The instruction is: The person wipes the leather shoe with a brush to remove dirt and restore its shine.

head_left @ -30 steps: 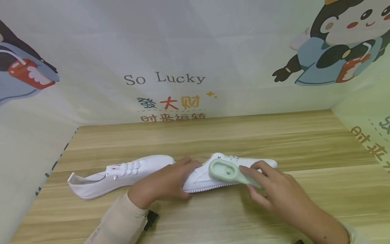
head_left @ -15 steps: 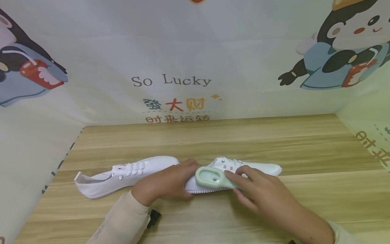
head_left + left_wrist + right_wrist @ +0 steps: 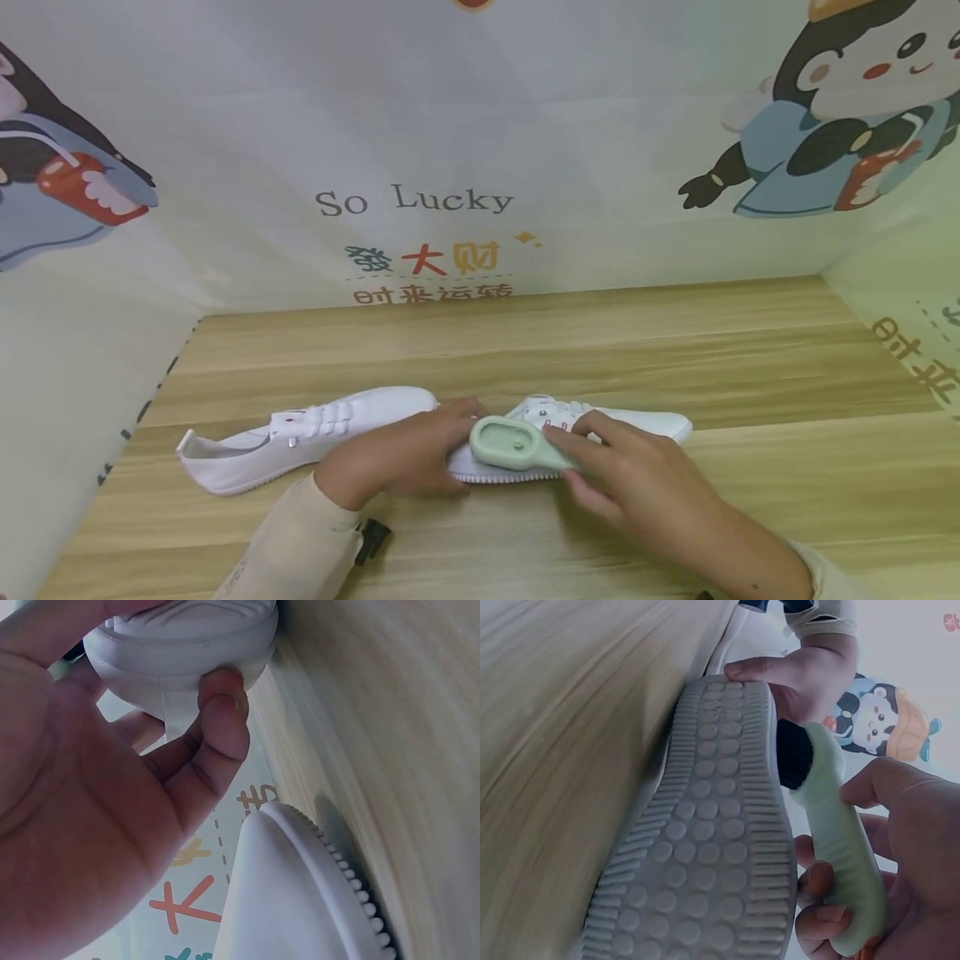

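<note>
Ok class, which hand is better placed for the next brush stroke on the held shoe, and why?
Probably the right hand: it grips the green brush, whose bristles face the white shoe. The left hand holds its heel, so seems better kept for steadying.

The back wall (image 3: 600,158) read "So Lucky" (image 3: 414,201) in grey, "發大财" (image 3: 423,259) in teal, red and yellow, and "时来运转" (image 3: 432,295) in brown; the right wall (image 3: 892,267) showed "时来" (image 3: 913,357). The right-hand shoe (image 3: 645,422) bore a small red "B" (image 3: 564,427); sleeve (image 3: 292,542) lettering was illegible.
</note>
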A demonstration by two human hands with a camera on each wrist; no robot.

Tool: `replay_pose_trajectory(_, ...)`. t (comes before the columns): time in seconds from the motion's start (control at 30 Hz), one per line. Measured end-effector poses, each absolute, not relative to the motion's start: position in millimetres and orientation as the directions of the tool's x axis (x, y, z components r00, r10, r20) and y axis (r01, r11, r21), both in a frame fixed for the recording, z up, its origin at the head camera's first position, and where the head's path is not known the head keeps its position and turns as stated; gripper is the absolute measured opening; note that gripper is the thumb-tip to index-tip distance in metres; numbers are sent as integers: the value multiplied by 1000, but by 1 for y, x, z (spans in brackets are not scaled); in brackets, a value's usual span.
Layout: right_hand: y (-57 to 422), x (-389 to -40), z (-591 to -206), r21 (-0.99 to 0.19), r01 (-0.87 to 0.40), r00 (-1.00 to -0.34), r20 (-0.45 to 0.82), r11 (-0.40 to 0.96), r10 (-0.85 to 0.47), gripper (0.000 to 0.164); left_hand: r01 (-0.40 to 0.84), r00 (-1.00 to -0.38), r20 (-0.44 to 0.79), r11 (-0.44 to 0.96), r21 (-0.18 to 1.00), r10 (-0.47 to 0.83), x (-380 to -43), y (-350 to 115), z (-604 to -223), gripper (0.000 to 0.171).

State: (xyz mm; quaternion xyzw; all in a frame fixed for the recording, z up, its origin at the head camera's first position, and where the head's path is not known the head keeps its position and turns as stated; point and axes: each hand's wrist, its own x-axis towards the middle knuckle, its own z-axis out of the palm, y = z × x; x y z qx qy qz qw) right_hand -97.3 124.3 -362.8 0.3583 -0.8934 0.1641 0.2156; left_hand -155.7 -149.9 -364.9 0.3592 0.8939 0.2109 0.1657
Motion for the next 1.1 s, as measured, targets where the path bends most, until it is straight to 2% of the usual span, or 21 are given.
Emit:
replay_pose_trajectory(0.3,139,-95,-361,-135,-696,-651,535,705,-539,48,656,-634,-107,606,450,766,-155,-152,-366,58)
replay_pose_trajectory(0.43,142,-96,-359,-145,-701,-646,543,698,-536,47,649,-633,-118,608,457,765,-156,-151,-366,54)
replay_pose_trajectory(0.73,129,-100,-362,-126,-718,-620,564,685,-545,45,623,-649,-123,616,482,751,-157,-152,-367,57)
replay_pose_trajectory(1.1,138,-95,-362,-143,-650,-680,548,746,-488,44,591,-655,-154,628,505,740,-159,-149,-367,66)
